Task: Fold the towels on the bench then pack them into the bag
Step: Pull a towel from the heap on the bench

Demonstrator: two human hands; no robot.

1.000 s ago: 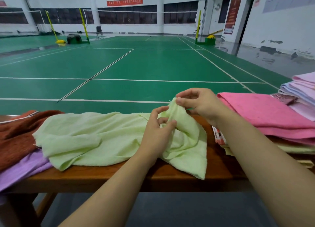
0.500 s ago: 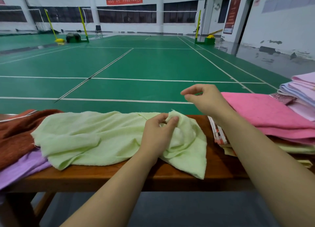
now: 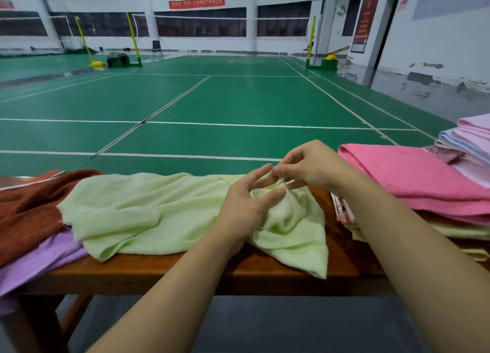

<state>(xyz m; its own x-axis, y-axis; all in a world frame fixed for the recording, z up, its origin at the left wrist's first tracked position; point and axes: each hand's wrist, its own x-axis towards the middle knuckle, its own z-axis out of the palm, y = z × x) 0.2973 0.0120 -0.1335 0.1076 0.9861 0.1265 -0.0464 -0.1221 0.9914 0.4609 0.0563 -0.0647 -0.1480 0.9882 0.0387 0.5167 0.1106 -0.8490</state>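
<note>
My right hand (image 3: 310, 167) pinched a small peak of the pale green towel (image 3: 148, 214) between thumb and fingertips. My left hand (image 3: 246, 206) rested on the same bunched part, its fingers loosely spread and only lightly touching the cloth. The green towel lay crumpled across the wooden worktop (image 3: 201, 267), one corner hanging over the near edge. A rust towel (image 3: 29, 206) and a purple towel (image 3: 39, 259) lay left of it, a pink towel (image 3: 413, 177) on the right.

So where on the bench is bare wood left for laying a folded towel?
Only the front strip of the bench below the light green towel, and a gap beside the pink towel. The left end is crowded.
</note>
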